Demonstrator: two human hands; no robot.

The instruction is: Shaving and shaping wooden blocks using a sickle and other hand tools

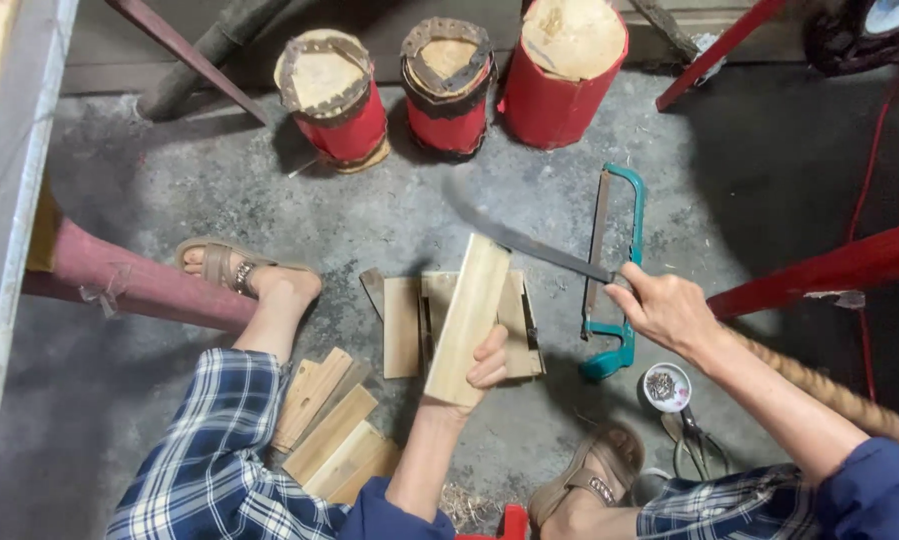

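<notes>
- Our left hand [484,365] grasps the wooden slat [467,318] at its lower end, over the flat boards [401,325] on the floor.
- The slat's long axis tilts up and slightly right.
- Our right hand [669,310] is clenched on the long knife [529,243], whose blade reaches left above the slat's top end.

My left hand [474,375] holding a wood slat [467,318] over flat boards [409,325], more slats [334,435] near-left by my knee, my right hand [669,312] gripping a long blade [529,245] — hacksaw [614,265] beneath, small bowl [666,387] near-right, three drums [447,85] far.
</notes>
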